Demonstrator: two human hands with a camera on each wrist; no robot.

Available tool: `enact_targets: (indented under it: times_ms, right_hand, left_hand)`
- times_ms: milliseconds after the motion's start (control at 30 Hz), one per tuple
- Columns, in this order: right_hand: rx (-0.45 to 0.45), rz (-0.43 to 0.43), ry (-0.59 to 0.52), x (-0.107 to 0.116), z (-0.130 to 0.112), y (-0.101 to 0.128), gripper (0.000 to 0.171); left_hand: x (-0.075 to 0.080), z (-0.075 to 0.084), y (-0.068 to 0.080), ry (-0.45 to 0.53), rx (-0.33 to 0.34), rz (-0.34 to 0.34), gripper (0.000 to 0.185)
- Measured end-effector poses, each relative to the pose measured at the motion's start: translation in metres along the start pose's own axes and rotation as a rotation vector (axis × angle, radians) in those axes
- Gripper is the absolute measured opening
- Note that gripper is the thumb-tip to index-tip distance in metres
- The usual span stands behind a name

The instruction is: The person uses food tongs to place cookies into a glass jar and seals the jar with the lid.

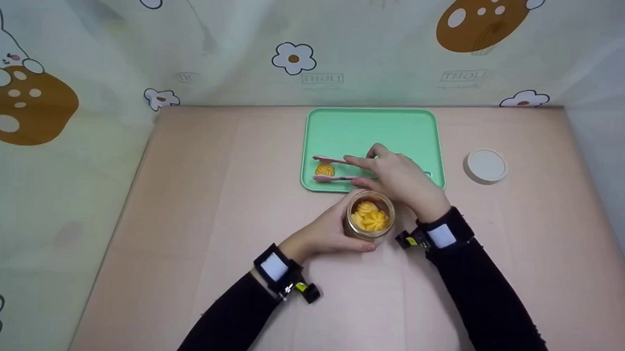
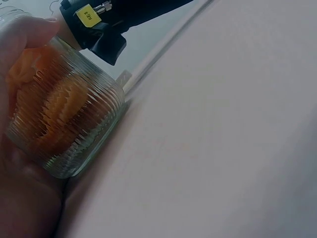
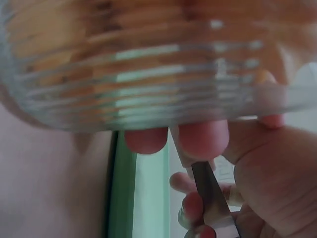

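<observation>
My left hand [image 1: 326, 233] grips a ribbed glass jar [image 1: 392, 221], its mouth facing up toward the head camera. Several yellow swirled cookies [image 1: 372, 219] lie inside it, seen through the glass wall [image 2: 91, 119] in the left wrist view. Just beyond the jar, my right hand [image 1: 406, 180] holds tongs [image 1: 338, 178] with pink tips. Those tips lie on either side of one piped cookie [image 1: 324, 169] at the near left corner of the green tray [image 1: 371, 131]. In the right wrist view the jar covers the upper part, with the tongs' metal arm [image 3: 210, 191] below.
A round white lid [image 1: 486, 166] lies on the pink table [image 1: 213, 193] right of the tray. Behind the table hangs a patterned curtain [image 1: 234, 48], which also runs along the left side. Wrist cameras [image 1: 308, 292] stick out from both forearms.
</observation>
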State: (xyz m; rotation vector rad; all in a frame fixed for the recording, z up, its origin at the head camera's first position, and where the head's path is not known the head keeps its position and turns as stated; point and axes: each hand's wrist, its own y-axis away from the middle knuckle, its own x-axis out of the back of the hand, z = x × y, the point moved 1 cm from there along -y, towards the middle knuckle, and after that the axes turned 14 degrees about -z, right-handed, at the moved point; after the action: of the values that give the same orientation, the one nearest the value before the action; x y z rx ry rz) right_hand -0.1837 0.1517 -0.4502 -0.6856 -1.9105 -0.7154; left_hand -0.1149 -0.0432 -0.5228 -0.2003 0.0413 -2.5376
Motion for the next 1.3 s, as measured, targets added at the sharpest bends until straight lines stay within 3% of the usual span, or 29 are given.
enact_targets:
  times_ms: [233,500,767,967,1300]
  right_hand:
    - [-0.119,-0.006,-0.004,0.009,0.005,0.005,0.057]
    - [-0.315,-0.09,-0.028,0.032,0.02,0.028,0.057]
    - [-0.339,-0.049,-0.018,0.045,0.023,0.045,0.056]
    - [-0.356,-0.08,-0.002,0.046,0.022,0.045,0.055]
    - [-0.412,-0.11,-0.1,0.047,0.024,0.046,0.053]
  left_hand:
    - [0.0,0.0,0.001,0.018,-0.005,0.0,0.095]
    - [-0.001,0.001,0.002,0.024,0.003,0.011,0.093]
    - [-0.001,0.0,0.001,0.016,-0.013,0.015,0.092]
    - [-0.001,-0.001,0.001,0.024,-0.002,0.019,0.093]
    - [-0.001,0.001,-0.001,0.056,-0.01,0.007,0.093]
